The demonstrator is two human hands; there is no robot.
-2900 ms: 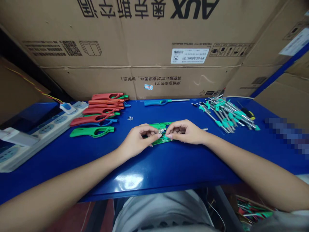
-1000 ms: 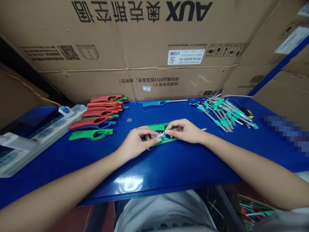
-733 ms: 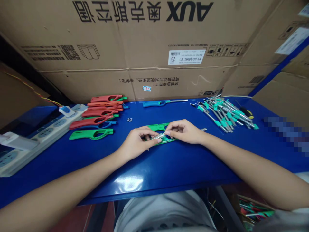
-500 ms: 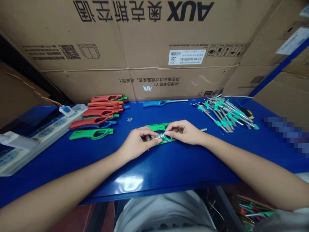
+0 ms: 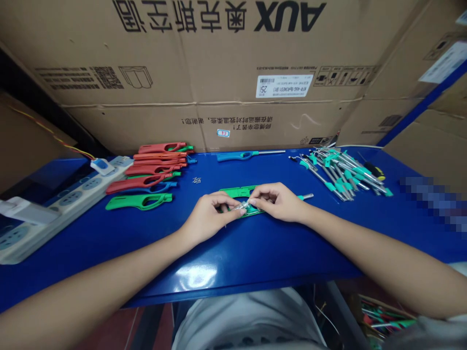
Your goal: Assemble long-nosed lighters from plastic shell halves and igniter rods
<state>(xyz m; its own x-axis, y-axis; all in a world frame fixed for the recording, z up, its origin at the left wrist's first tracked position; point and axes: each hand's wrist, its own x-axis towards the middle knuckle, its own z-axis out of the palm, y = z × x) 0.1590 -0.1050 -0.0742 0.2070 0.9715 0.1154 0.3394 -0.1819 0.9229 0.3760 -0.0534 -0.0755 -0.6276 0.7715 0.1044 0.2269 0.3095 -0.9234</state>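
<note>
A green lighter shell (image 5: pixel 239 192) lies flat near the middle of the blue worktop (image 5: pixel 255 253), open side up, so that its inner parts can be reached from above. Over it the two hands meet. The left hand (image 5: pixel 209 214) pinches a small clear-and-metal part (image 5: pixel 242 206) between thumb and forefinger, its heel resting on the worktop, which probably steadies the fine work. The right hand (image 5: pixel 279 200) is curled over the right half of the shell, fingertips closed on the same small part and pressing the shell down so it does not slide. A metal tube (image 5: pixel 306 196) pokes out from under the right hand, in line with the shell.

To the left, a stack of red, green and blue shells (image 5: pixel 153 167) lies within the left arm's reach, with a single green one (image 5: pixel 140 200) apart in front. To the right, a heap of metal tubes with teal collars (image 5: pixel 339 170) lies by the right arm. A blue assembled lighter (image 5: pixel 248 154) lies alone at the back, against the cardboard box (image 5: pixel 219 73). A white power strip (image 5: pixel 62 197) runs along the far left edge.
</note>
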